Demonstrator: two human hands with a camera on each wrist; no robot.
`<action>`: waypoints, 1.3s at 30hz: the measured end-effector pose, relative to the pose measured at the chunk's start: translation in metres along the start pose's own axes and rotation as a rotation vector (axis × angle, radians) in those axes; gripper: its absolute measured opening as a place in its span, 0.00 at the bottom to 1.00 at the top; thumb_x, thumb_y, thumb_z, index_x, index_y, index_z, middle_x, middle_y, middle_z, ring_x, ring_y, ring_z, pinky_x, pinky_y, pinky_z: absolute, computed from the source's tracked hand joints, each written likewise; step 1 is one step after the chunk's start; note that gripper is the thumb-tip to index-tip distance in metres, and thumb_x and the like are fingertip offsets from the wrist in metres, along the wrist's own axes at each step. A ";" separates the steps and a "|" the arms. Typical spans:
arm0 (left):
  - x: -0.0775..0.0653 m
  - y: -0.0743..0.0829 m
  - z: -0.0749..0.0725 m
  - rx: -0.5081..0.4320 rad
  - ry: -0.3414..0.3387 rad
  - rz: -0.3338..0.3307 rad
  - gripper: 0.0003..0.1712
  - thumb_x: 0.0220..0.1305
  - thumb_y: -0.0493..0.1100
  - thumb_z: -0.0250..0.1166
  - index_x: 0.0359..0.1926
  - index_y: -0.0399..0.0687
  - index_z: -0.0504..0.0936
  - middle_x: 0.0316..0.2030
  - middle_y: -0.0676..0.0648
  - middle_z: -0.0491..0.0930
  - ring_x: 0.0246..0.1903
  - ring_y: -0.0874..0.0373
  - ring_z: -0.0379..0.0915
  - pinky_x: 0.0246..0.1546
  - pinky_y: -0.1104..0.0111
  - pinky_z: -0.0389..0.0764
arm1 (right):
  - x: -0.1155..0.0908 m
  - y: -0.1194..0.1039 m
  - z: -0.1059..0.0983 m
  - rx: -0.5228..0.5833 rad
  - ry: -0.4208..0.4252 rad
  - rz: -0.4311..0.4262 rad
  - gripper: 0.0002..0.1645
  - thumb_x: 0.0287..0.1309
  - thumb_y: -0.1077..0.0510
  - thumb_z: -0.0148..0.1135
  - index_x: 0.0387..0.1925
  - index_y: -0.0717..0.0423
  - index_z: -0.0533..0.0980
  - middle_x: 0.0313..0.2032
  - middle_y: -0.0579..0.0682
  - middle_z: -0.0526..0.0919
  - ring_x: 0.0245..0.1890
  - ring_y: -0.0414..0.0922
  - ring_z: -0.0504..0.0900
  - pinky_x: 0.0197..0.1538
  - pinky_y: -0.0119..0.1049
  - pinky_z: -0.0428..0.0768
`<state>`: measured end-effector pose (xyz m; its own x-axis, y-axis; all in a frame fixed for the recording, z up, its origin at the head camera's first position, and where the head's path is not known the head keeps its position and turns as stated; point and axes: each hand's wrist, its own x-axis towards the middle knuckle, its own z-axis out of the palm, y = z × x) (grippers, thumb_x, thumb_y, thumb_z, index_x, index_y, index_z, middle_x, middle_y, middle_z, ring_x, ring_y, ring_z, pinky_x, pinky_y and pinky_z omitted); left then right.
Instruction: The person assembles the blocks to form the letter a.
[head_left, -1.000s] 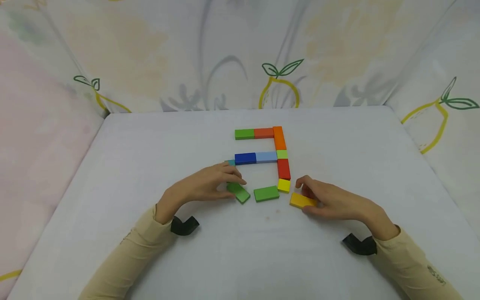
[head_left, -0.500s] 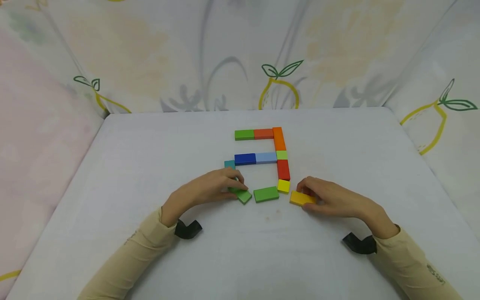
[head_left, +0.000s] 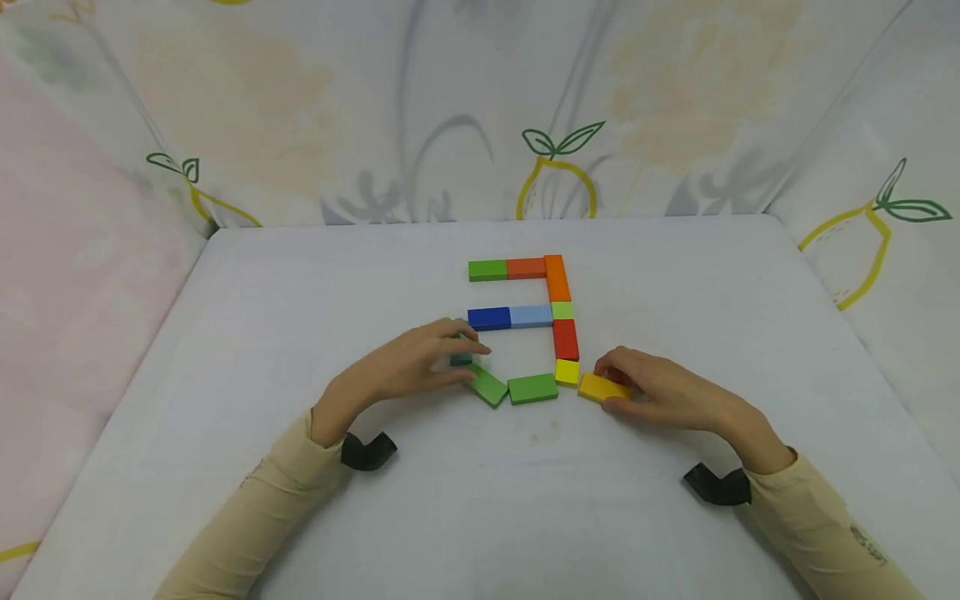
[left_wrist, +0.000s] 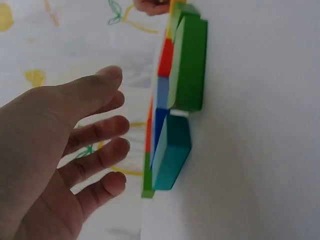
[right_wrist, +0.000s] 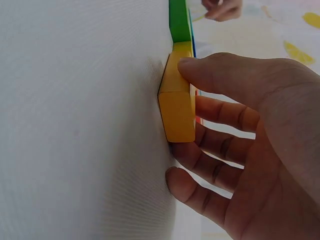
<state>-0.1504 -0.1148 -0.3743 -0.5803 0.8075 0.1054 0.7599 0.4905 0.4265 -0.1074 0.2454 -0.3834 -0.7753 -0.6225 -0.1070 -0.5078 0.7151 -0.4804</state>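
My left hand (head_left: 412,358) hovers by the lower left of the block figure, fingers apart and holding nothing. Beneath its fingers lies a teal block (left_wrist: 172,152), partly hidden in the head view. A slanted green block (head_left: 489,387) lies beside the thumb, its corner close to a second green block (head_left: 532,389). With thumb and fingers, my right hand (head_left: 667,392) holds an orange-yellow block (head_left: 602,387) flat on the table. That block stands just right of a small yellow block (head_left: 567,372), as the right wrist view shows up close.
Dark blue (head_left: 489,318) and light blue (head_left: 531,316) blocks form a middle row. A green block (head_left: 487,270) and an orange-red block (head_left: 526,267) make the top row. Orange (head_left: 557,277), lime (head_left: 562,310) and red (head_left: 566,339) blocks run down the right side. White cloth (head_left: 480,500) covers the table.
The slanted green block has shifted right, near the other green block. My left hand has let go of it and moved up and left. The orange-yellow block has moved slightly up.
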 end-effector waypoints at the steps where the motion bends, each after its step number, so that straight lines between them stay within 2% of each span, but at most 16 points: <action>1: -0.002 -0.003 -0.004 -0.017 0.008 -0.049 0.21 0.60 0.46 0.66 0.55 0.51 0.79 0.48 0.50 0.75 0.44 0.59 0.72 0.45 0.67 0.77 | 0.001 0.001 0.000 0.000 0.000 0.003 0.20 0.54 0.53 0.67 0.47 0.48 0.70 0.35 0.39 0.74 0.34 0.35 0.71 0.40 0.29 0.76; 5: -0.008 -0.020 -0.010 -0.060 0.008 -0.241 0.26 0.64 0.47 0.62 0.62 0.50 0.72 0.47 0.48 0.74 0.39 0.59 0.73 0.40 0.67 0.76 | 0.001 0.002 0.000 0.005 -0.001 0.008 0.20 0.54 0.52 0.67 0.47 0.48 0.70 0.34 0.39 0.74 0.34 0.35 0.71 0.40 0.29 0.75; 8: -0.009 -0.028 -0.006 -0.075 0.015 -0.300 0.28 0.64 0.48 0.62 0.64 0.46 0.69 0.45 0.46 0.74 0.36 0.60 0.72 0.38 0.67 0.75 | 0.001 0.002 0.000 0.010 -0.003 0.014 0.21 0.54 0.52 0.67 0.47 0.47 0.70 0.34 0.38 0.73 0.34 0.36 0.71 0.40 0.28 0.75; 11: -0.007 -0.030 -0.002 -0.080 0.032 -0.308 0.29 0.63 0.48 0.63 0.63 0.44 0.69 0.44 0.45 0.75 0.34 0.60 0.72 0.38 0.67 0.74 | 0.000 0.003 0.000 0.017 0.003 0.013 0.21 0.54 0.52 0.68 0.47 0.47 0.70 0.34 0.38 0.73 0.34 0.36 0.71 0.39 0.28 0.75; 16: -0.005 -0.030 0.000 -0.081 0.050 -0.328 0.27 0.61 0.48 0.65 0.59 0.45 0.73 0.43 0.46 0.75 0.34 0.59 0.71 0.38 0.67 0.74 | 0.000 0.005 0.000 0.028 0.019 0.005 0.21 0.53 0.53 0.68 0.47 0.47 0.70 0.33 0.38 0.73 0.34 0.36 0.71 0.39 0.28 0.75; 25: -0.006 -0.030 0.003 -0.084 0.053 -0.348 0.26 0.60 0.49 0.66 0.57 0.45 0.74 0.43 0.46 0.75 0.33 0.58 0.70 0.36 0.68 0.73 | 0.003 0.007 0.002 0.019 0.034 -0.021 0.20 0.54 0.52 0.67 0.48 0.49 0.72 0.34 0.39 0.73 0.34 0.35 0.70 0.38 0.28 0.75; 39: -0.006 -0.027 0.000 -0.097 0.042 -0.354 0.29 0.57 0.51 0.68 0.57 0.45 0.74 0.44 0.46 0.75 0.34 0.58 0.69 0.37 0.68 0.72 | 0.004 0.009 0.003 0.004 0.038 0.007 0.19 0.56 0.51 0.66 0.48 0.49 0.75 0.37 0.38 0.74 0.37 0.34 0.71 0.42 0.30 0.75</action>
<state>-0.1672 -0.1332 -0.3868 -0.8153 0.5783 -0.0278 0.4800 0.7020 0.5262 -0.1144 0.2482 -0.3906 -0.7922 -0.6053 -0.0773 -0.5012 0.7177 -0.4833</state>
